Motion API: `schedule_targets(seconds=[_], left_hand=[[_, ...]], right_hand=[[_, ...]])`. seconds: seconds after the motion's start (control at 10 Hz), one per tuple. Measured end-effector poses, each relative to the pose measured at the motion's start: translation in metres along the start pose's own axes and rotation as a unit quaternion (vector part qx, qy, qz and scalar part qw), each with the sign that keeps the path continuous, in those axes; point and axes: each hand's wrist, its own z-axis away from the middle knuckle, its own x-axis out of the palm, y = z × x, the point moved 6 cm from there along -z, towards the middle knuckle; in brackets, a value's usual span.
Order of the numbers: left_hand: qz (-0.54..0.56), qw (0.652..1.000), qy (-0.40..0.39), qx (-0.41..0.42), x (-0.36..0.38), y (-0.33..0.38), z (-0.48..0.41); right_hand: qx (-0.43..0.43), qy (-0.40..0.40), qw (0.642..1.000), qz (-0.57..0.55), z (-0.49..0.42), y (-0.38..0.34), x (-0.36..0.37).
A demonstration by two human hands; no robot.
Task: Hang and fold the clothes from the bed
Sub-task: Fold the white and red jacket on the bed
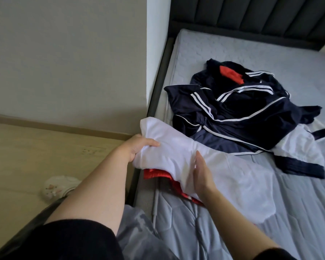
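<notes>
Head view: left hand (pixel 138 147) grip clamped on white garment (pixel 178 147) end; right hand (pixel 203 174) flat, unclenched, pressing its middle.

A beige wall (pixel 64 53) filled the left side of the room, and it met a white corner column (pixel 158 44) that stood out further. Along the foot of the wall ran a pale skirting board (pixel 54 126), and below it lay a light wooden floor (pixel 26 156). On that floor sat a white slipper or sock (pixel 58 186) with small pink marks; I couldn't tell which. At the far end rose a dark padded headboard (pixel 261 17) with upright channels.
</notes>
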Motion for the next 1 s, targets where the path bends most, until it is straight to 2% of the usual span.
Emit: schedule_targets(seconds=[0.2,0.3,0.4,0.5,0.6,0.7,0.8,0.9,1.0], left_hand=[[0.064,0.995,0.011,0.073,-0.009,0.021,0.021],[0.014,0.994,0.007,0.106,0.004,0.033,0.029],[-0.019,0.992,-0.004,0.124,0.039,0.033,0.034],[-0.027,0.981,-0.164,0.096,0.092,0.022,0.038],[-0.095,0.979,-0.147,0.1,0.113,0.012,0.03],[-0.315,0.918,0.082,0.226,0.098,0.015,0.017],[-0.489,0.816,0.107,0.287,0.101,0.004,0.013],[-0.56,0.801,0.074,0.195,0.105,-0.025,0.001],[-0.551,0.813,0.091,0.167,0.109,-0.036,-0.004]], right_hand=[[0.033,-0.054,0.995,-0.075,-0.003,0.0,0.067],[0.146,-0.072,0.985,-0.057,0.002,0.006,0.091],[0.207,-0.015,0.977,-0.049,0.012,-0.002,0.05],[0.156,-0.011,0.988,-0.01,0.006,-0.029,-0.006],[0.133,0.031,0.966,0.218,0.014,-0.044,-0.078],[0.099,-0.029,0.988,0.114,0.022,-0.04,-0.118],[0.139,-0.108,0.982,-0.065,0.028,-0.034,-0.115],[0.081,-0.1,0.99,0.057,0.021,-0.036,-0.09],[0.024,-0.015,0.982,0.189,0.015,-0.031,-0.079]])
